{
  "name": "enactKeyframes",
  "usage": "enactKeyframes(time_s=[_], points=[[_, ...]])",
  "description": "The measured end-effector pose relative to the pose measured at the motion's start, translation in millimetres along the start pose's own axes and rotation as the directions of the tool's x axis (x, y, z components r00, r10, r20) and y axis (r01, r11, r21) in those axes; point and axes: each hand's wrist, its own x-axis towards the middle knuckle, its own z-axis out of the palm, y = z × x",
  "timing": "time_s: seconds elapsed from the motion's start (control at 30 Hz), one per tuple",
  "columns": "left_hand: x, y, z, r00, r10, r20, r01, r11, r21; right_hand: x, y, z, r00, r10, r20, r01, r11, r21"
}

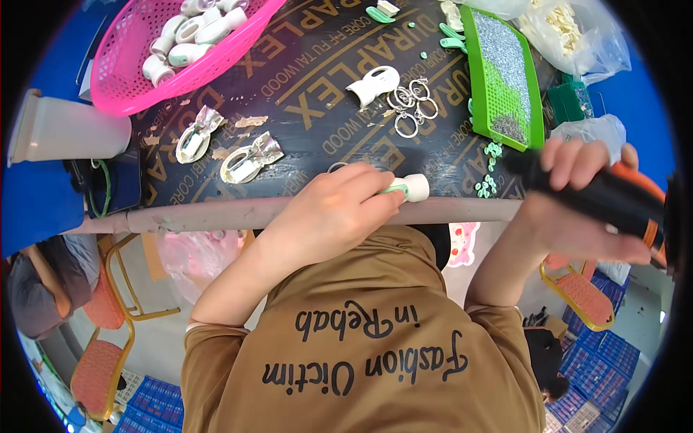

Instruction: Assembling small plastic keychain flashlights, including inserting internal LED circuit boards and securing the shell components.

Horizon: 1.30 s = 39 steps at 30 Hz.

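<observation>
At the table's near edge, my left hand (336, 213) presses down with its fingers closed around a small white-and-green plastic piece (415, 187). The piece's round white end sticks out to the right, and part of a metal ring shows beyond my knuckles. My right hand (574, 191) is wrapped round a black and orange power screwdriver (599, 206), raised at the right and blurred; its tip points left. Beyond my left hand lie a white plastic shell (374, 85) and several metal key rings (413, 105). Two white pieces with silvery parts (195, 137) (249, 159) rest to its left.
A pink basket (123, 94) of white plastic parts stands far left, near a white cup (72, 130). At the right are a green tray (534, 108) with screws and grey bits, small green rings (487, 184), and a plastic bag (577, 36) of cream pieces.
</observation>
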Motion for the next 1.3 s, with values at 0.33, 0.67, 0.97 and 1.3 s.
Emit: enactKeyframes(time_s=[0.33,0.67,0.97,1.3], points=[[6,0,-6,0.982,-0.125,-0.142,0.108,0.987,-0.119,35,45,-68,0.955,-0.064,-0.290,-0.048,0.930,-0.364],[32,24,-10,0.935,-0.173,-0.311,0.042,0.921,-0.386,39,53,-69,0.975,0.017,-0.221,-0.129,0.856,-0.501],[40,44,-38,0.983,-0.061,-0.176,-0.018,0.911,-0.412,11,21,-75,0.915,0.144,-0.377,-0.386,0.581,-0.717],[44,43,-34,0.981,-0.071,-0.182,-0.004,0.925,-0.380,-38,12,-22,0.994,0.053,-0.096,-0.095,0.856,-0.507]])
